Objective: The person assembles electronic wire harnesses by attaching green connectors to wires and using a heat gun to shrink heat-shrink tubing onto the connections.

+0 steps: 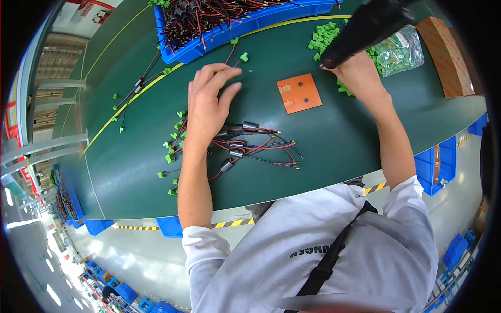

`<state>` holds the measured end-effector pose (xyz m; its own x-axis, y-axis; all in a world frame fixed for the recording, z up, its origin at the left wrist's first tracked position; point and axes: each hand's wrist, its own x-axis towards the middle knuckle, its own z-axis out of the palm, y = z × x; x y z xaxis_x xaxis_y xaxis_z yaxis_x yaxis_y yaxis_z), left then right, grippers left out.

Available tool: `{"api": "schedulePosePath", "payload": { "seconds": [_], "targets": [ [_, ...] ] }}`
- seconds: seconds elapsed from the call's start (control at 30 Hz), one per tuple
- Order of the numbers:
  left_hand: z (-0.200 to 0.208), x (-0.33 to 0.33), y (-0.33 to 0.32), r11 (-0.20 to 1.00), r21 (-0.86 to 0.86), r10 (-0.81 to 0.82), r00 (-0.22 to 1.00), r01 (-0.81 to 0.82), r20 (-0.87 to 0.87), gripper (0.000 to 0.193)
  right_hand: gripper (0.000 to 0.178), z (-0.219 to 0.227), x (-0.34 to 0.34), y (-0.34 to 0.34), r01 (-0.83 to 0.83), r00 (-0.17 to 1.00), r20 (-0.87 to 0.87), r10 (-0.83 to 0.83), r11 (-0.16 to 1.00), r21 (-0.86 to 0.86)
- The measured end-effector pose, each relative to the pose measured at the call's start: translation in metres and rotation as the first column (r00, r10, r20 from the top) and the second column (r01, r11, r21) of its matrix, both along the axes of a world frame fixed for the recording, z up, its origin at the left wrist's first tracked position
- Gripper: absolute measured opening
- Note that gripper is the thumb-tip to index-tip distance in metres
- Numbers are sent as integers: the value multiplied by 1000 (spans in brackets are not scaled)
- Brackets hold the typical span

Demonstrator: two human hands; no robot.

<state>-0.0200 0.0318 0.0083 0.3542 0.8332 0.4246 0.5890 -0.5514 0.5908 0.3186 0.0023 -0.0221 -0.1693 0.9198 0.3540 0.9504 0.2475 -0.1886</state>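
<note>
My left hand [210,99] is over the green table with thumb and fingers apart, holding nothing I can see. Just past its fingertips lie green connectors [244,57] on red wires. My right hand [361,78] reaches to the pile of small green connectors [324,37]; a long black object [368,31] covers its fingers, so its grip is hidden. Between the hands lies an orange plate [301,105] with cut-outs and two dark round spots. Below my left hand, several red-and-black wire harnesses [237,153] with black cylinders lie bundled, green connectors [169,157] at their left ends.
A blue bin [250,25] full of red and black wires stands at the far edge. On the right are a clear bag [404,51] of green connectors and a brown cardboard box [441,57]. Another harness [138,85] lies at far left across a yellow line.
</note>
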Motion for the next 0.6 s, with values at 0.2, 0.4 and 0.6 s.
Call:
{"api": "schedulePosePath", "payload": {
  "seconds": [0.2,0.4,0.6],
  "targets": [
    [23,-5,-20,814,-333,-551,814,475,-185,21,13,-3,23,9,-74,986,-138,97,984,163],
    [12,-4,-19,687,-541,-508,853,485,120,17,15,4,-1,12,-354,475,-873,113,932,-72],
    [0,8,-22,786,-494,-367,924,372,113,13,27,35,-36,-7,-697,261,-937,-234,626,-350]
  ]
}}
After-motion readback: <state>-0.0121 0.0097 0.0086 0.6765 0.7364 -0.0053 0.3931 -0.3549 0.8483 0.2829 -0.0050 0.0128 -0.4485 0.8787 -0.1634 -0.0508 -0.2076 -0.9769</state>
